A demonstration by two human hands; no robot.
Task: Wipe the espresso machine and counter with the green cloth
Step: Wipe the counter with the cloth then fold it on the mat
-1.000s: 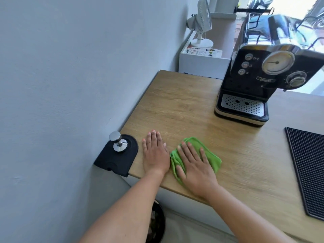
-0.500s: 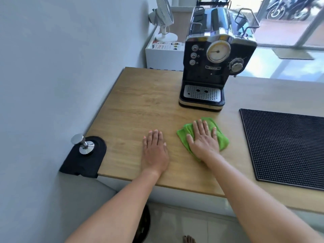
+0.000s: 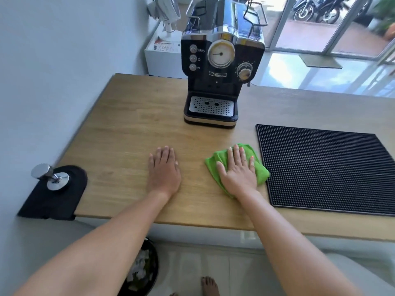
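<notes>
A black and chrome espresso machine (image 3: 221,67) stands at the back of the wooden counter (image 3: 128,129). The folded green cloth (image 3: 261,170) lies on the counter in front of the machine, just left of a black mat. My right hand (image 3: 238,173) presses flat on the cloth, fingers spread. Flat on the bare wood to the cloth's left rests my left hand (image 3: 163,170), holding nothing.
A black ribbed bar mat (image 3: 327,169) covers the counter's right side. A metal tamper (image 3: 50,177) stands on a black corner mat (image 3: 53,201) at the counter's left front corner. The wall runs along the left. A bin (image 3: 143,272) sits on the floor below.
My right hand has slid the green cloth rightward across the counter, from beside my left hand to the bar mat's edge. My left hand stayed flat in place.
</notes>
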